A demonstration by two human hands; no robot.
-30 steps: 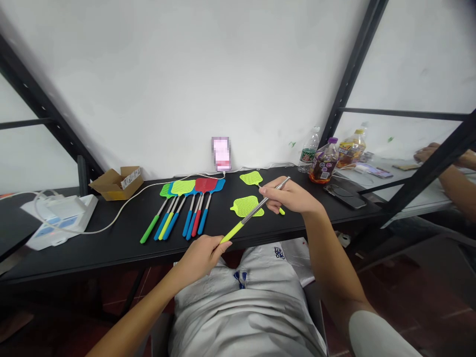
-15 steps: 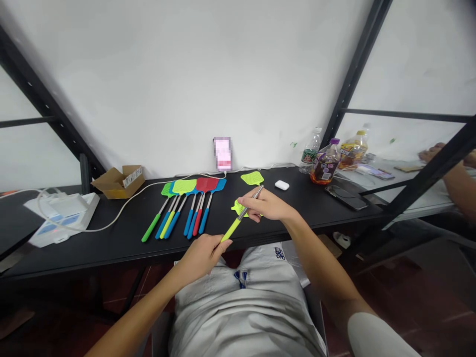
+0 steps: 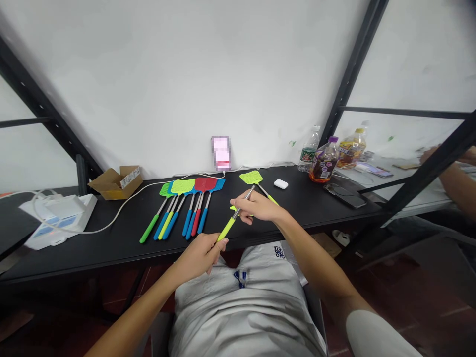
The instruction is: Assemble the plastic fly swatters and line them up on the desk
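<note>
My left hand (image 3: 204, 252) is closed around the yellow-green grip of a fly swatter handle (image 3: 226, 229). The fingers of my right hand (image 3: 256, 205) pinch its metal rod, which slants up and away with a bare tip. Under my right hand lies a loose yellow-green swatter head (image 3: 232, 208), mostly hidden. Just beyond it is a yellow-green fly swatter (image 3: 251, 177) with its shaft passing behind my right hand. To the left, several fly swatters with blue, red, green and yellow grips lie side by side, a red swatter head (image 3: 206, 184) among them.
A phone (image 3: 221, 153) leans on the wall with a white cable. An open cardboard box (image 3: 116, 183) and a white power strip (image 3: 61, 223) are at left. At right are a white earbud case (image 3: 280, 184), bottles (image 3: 324, 163) and a dark phone (image 3: 345, 195).
My right hand has shifted slightly left and toward me along the metal rod, covering more of the loose head. The yellow grip of the swatter behind it now shows. My left hand keeps its hold.
</note>
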